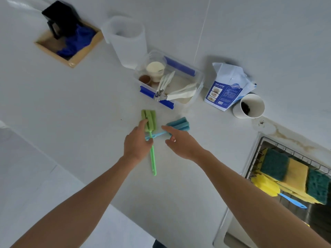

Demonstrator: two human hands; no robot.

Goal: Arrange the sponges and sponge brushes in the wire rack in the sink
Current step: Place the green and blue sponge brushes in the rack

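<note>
The step in hand is judged to be the pick-up of the last two sponge brushes, which are crossed on the counter [89,108] well to the left of the wire rack [258,153]. The rack is already loaded with sponges [286,169] and a yellow-headed brush [266,187]. The left hand [137,144] is laid over the green brush [152,140] — fingers loosely curled at its head and stem, not clearly closed. The right hand [180,140] is extended, palm down, index finger reaching the blue brush [176,125]; nothing is gripped yet. Next, each stem must be pinched and the crossed handles lifted apart — then carried right to the rack.
</note>
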